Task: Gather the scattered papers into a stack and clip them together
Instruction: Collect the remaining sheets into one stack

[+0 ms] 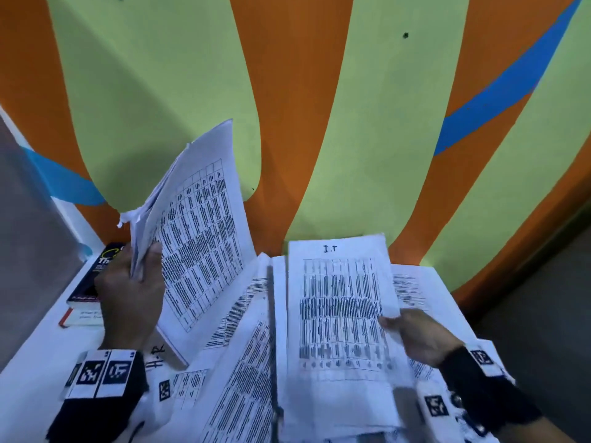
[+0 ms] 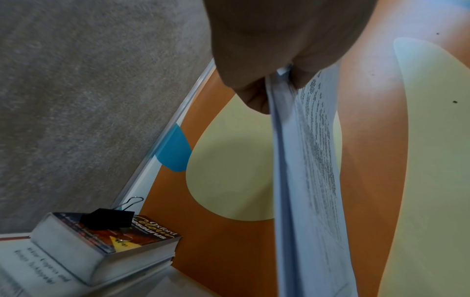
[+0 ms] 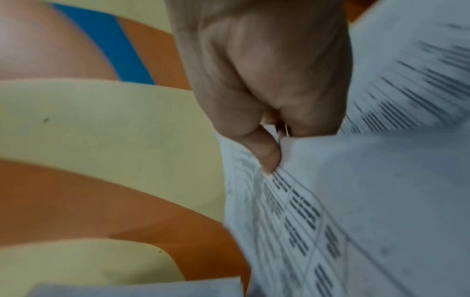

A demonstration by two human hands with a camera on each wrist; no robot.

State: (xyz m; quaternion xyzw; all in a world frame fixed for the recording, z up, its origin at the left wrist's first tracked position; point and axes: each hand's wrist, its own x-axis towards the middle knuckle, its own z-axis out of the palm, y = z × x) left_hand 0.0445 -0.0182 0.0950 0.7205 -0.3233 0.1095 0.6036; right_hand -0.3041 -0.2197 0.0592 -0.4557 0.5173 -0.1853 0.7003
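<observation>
At the far left a black binder clip [image 2: 108, 218] sits on top of an Oxford thesaurus [image 2: 142, 235], which lies on another book [image 1: 81, 316] against the wall; parked there, the clip is out of the way yet within reach for the last step. Next, the left hand [image 1: 131, 292] grips a gathered sheaf of papers [image 1: 198, 238] by its lower corner, thumb on the printed face and fingers curled behind, and holds it raised and tilted off the tabletop [image 1: 28, 375], probably so that the next sheet can be slid against it. In the middle, several printed sheets [image 1: 246, 362] lie overlapping and askew on the tabletop, not yet collected. To the right, the right hand [image 1: 419, 337] pinches the edge of one table-printed sheet [image 1: 339, 308] between thumb and curled fingers, lifting it clear of the pages beneath, seemingly to carry it across to the sheaf.
</observation>
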